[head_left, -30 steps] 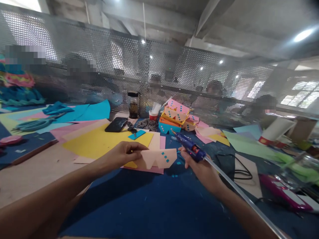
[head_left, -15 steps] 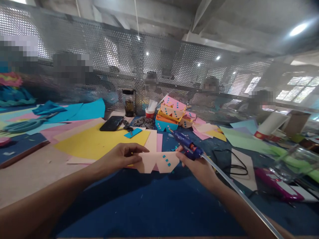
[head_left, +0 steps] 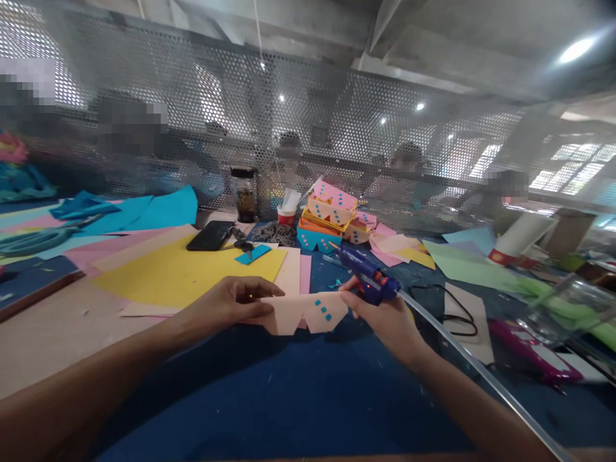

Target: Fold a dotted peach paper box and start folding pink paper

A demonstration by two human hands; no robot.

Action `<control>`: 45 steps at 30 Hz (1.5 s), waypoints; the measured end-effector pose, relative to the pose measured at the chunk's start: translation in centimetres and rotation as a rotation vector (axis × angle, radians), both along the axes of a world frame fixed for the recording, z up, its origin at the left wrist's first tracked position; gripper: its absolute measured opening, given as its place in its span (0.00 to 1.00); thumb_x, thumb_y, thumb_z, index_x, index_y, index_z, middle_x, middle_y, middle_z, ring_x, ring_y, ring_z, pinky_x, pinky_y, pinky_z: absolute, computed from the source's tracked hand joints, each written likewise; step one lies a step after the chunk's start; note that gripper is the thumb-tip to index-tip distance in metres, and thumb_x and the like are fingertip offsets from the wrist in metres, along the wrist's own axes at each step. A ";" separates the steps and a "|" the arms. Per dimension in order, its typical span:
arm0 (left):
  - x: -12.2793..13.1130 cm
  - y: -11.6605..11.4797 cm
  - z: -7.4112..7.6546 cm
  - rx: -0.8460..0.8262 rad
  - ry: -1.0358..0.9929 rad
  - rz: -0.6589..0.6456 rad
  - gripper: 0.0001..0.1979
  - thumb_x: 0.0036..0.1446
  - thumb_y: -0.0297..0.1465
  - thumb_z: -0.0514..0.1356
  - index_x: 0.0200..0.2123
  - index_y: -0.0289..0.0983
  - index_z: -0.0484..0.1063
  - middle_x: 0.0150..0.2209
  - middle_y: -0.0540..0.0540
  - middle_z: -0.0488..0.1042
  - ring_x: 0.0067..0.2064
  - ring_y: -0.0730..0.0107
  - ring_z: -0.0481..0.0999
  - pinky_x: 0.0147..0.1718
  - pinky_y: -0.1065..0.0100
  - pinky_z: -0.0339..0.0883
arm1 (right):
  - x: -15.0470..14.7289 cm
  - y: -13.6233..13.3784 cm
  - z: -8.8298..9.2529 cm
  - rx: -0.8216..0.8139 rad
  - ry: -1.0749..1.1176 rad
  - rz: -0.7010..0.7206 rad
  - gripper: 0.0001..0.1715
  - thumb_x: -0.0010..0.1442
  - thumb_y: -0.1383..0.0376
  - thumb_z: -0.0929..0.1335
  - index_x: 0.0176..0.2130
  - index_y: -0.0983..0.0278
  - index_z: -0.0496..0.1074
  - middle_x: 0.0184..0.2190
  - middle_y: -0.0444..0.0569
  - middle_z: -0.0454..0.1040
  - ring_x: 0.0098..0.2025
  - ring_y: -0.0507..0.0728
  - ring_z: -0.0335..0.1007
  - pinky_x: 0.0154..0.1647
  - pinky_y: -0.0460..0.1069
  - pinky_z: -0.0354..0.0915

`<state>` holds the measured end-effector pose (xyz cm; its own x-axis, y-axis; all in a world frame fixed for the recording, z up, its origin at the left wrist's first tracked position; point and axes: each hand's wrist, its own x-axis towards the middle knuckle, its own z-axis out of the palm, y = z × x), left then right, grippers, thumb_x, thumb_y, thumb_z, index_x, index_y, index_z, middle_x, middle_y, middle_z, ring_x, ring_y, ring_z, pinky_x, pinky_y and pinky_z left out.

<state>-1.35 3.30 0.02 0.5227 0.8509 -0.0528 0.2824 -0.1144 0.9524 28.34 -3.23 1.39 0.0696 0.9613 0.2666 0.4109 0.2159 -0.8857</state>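
Observation:
My left hand (head_left: 230, 303) pinches the left end of a folded peach paper piece (head_left: 304, 313) with small blue squares stuck on it, held just above the blue table mat (head_left: 269, 398). My right hand (head_left: 385, 319) grips a blue glue gun (head_left: 366, 274) whose nozzle points up and away to the left; a clear glue stick (head_left: 476, 372) juts out of its back toward me. The fingers of my right hand also touch the right end of the paper piece.
Yellow (head_left: 183, 273), pink and cyan paper sheets (head_left: 158, 208) cover the left of the table. A phone (head_left: 210, 235), keys, a dark jar (head_left: 243, 192), a cup and a stack of coloured paper boxes (head_left: 330, 221) stand behind. A black cord (head_left: 445, 311) and green paper (head_left: 471, 266) lie right. People sit behind a perforated metal screen.
The glue gun has tipped up and drawn a little toward me. Both hands still hold the peach paper piece, which has shifted slightly left and lower in view.

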 end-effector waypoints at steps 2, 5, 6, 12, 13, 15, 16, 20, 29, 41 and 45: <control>0.0 0.0 0.1 0.020 0.022 -0.006 0.20 0.54 0.45 0.70 0.44 0.40 0.79 0.41 0.45 0.81 0.42 0.61 0.79 0.39 0.66 0.71 | 0.1 0.1 0.0 0.012 0.022 -0.005 0.11 0.60 0.56 0.72 0.38 0.61 0.76 0.30 0.42 0.76 0.27 0.51 0.67 0.33 0.47 0.66; 0.0 0.0 0.4 0.042 0.055 -0.005 0.18 0.54 0.46 0.70 0.41 0.39 0.80 0.38 0.46 0.81 0.38 0.63 0.78 0.36 0.68 0.69 | 0.2 0.3 -0.2 0.034 0.047 -0.003 0.11 0.59 0.56 0.72 0.38 0.61 0.76 0.32 0.43 0.77 0.27 0.51 0.68 0.33 0.48 0.66; 0.0 -0.1 0.5 0.038 0.059 -0.004 0.18 0.54 0.46 0.70 0.39 0.39 0.80 0.37 0.47 0.81 0.38 0.64 0.78 0.35 0.69 0.68 | 0.2 0.3 -0.2 0.041 0.053 0.001 0.11 0.59 0.56 0.72 0.38 0.61 0.76 0.32 0.43 0.77 0.27 0.51 0.67 0.33 0.48 0.66; 0.0 -0.1 0.8 0.033 0.022 -0.018 0.16 0.54 0.46 0.69 0.37 0.39 0.80 0.37 0.47 0.80 0.39 0.64 0.77 0.38 0.68 0.66 | 0.4 0.6 -0.3 0.038 -0.004 -0.041 0.14 0.62 0.53 0.71 0.39 0.61 0.78 0.24 0.40 0.72 0.27 0.52 0.68 0.34 0.48 0.66; -0.1 0.0 0.7 0.031 0.007 -0.008 0.16 0.54 0.46 0.70 0.37 0.38 0.80 0.37 0.47 0.80 0.39 0.64 0.76 0.38 0.68 0.66 | 0.4 0.5 -0.2 0.034 -0.035 -0.075 0.16 0.62 0.52 0.70 0.40 0.61 0.78 0.23 0.40 0.72 0.26 0.52 0.68 0.34 0.48 0.66; -0.2 0.2 0.7 0.026 -0.014 0.041 0.18 0.53 0.46 0.70 0.37 0.38 0.80 0.36 0.47 0.80 0.39 0.64 0.76 0.38 0.67 0.65 | 0.5 0.2 0.0 0.044 -0.083 -0.145 0.20 0.62 0.49 0.70 0.42 0.61 0.78 0.22 0.41 0.72 0.25 0.53 0.68 0.31 0.48 0.65; -0.3 0.4 0.7 0.028 -0.018 0.071 0.18 0.53 0.47 0.70 0.37 0.37 0.80 0.35 0.46 0.80 0.38 0.64 0.75 0.38 0.67 0.64 | 0.5 0.1 0.1 0.055 -0.094 -0.171 0.21 0.62 0.48 0.70 0.44 0.61 0.78 0.23 0.41 0.72 0.25 0.53 0.68 0.30 0.48 0.65; -0.7 1.0 0.8 0.061 -0.026 0.156 0.21 0.51 0.48 0.71 0.38 0.37 0.81 0.37 0.46 0.80 0.39 0.63 0.74 0.38 0.66 0.62 | 0.3 -0.7 0.2 0.144 -0.102 -0.147 0.19 0.62 0.50 0.70 0.42 0.62 0.77 0.25 0.43 0.74 0.25 0.53 0.70 0.28 0.47 0.66; -0.7 0.9 1.7 0.016 -0.057 0.244 0.20 0.48 0.46 0.71 0.38 0.36 0.81 0.38 0.44 0.81 0.40 0.61 0.75 0.39 0.65 0.63 | -0.2 -0.9 -2.4 0.388 -0.476 0.197 0.03 0.63 0.66 0.68 0.38 0.60 0.74 0.31 0.44 0.76 0.31 0.52 0.74 0.32 0.43 0.68; -0.2 0.0 2.0 -0.008 -0.147 0.174 0.17 0.48 0.39 0.71 0.39 0.36 0.82 0.39 0.44 0.83 0.42 0.59 0.79 0.44 0.63 0.67 | -2.7 -1.4 -2.1 0.423 -0.478 0.286 0.06 0.63 0.61 0.71 0.37 0.60 0.71 0.31 0.43 0.74 0.30 0.51 0.72 0.31 0.42 0.65; -0.3 0.0 2.3 0.021 -0.126 0.187 0.16 0.49 0.40 0.71 0.38 0.36 0.82 0.37 0.45 0.83 0.39 0.61 0.78 0.42 0.64 0.68 | -3.6 -1.3 -2.4 0.353 -0.553 0.274 0.04 0.62 0.65 0.71 0.39 0.59 0.72 0.33 0.44 0.75 0.31 0.53 0.75 0.30 0.43 0.65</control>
<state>-1.68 3.34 2.31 0.3569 0.9339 0.0216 0.1793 -0.0912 0.9796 24.79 -4.55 -1.01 -0.3975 0.7746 0.4920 0.6699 0.6114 -0.4213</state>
